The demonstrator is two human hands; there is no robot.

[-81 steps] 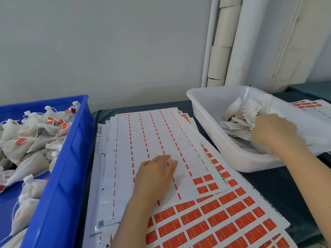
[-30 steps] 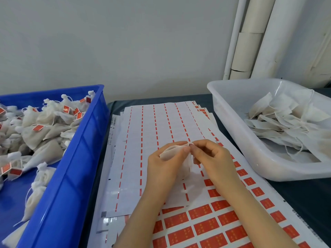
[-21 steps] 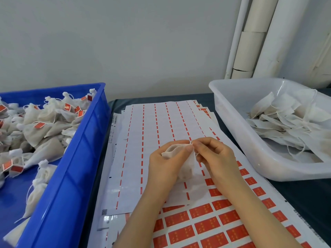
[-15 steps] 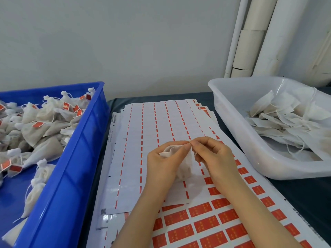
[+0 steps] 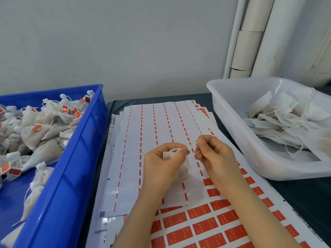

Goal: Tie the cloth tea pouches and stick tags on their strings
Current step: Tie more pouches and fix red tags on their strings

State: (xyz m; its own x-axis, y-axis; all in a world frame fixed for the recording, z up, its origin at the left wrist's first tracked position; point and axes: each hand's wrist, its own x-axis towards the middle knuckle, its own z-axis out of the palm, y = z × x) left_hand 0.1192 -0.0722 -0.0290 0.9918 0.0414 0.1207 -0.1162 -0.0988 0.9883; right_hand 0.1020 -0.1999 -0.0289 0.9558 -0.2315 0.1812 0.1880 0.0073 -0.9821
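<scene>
Your left hand (image 5: pixel 161 163) grips one cloth pouch (image 5: pixel 183 168) at its gathered mouth. Thumb and forefinger curl round the neck, and the body of the pouch hangs below those fingers, partly hidden behind the palm. Your right hand (image 5: pixel 215 154) sits just beside it, with a small gap between the two. Its thumb and forefinger pinch the thin white string (image 5: pixel 197 143); short ends show above and below the pinch, and the other fingers are curled in. Whether the string runs taut across to the pouch mouth cannot be made out. Both hands are over the peeled sticker sheet (image 5: pixel 152 126), white with dashed red lines, which lies directly beneath your fingers. Nearer you than the fingers, under your forearms: a sheet of red tags (image 5: pixel 206 226) in close rows. Left of your left fingers, well apart: blue crate (image 5: pixel 71 167) holding a heap of tied pouches (image 5: pixel 35 133), many with red tags on their strings. Right of your right fingers and a little beyond them: white tub (image 5: pixel 250 140), with flat untied pouches (image 5: pixel 277 119) and loose strings piled toward its far right side. Dark table cover (image 5: pixel 304 194) shows beside the tub. Beyond the fingertips, a pale wall, with white pipes (image 5: pixel 250 42) in the right corner.
</scene>
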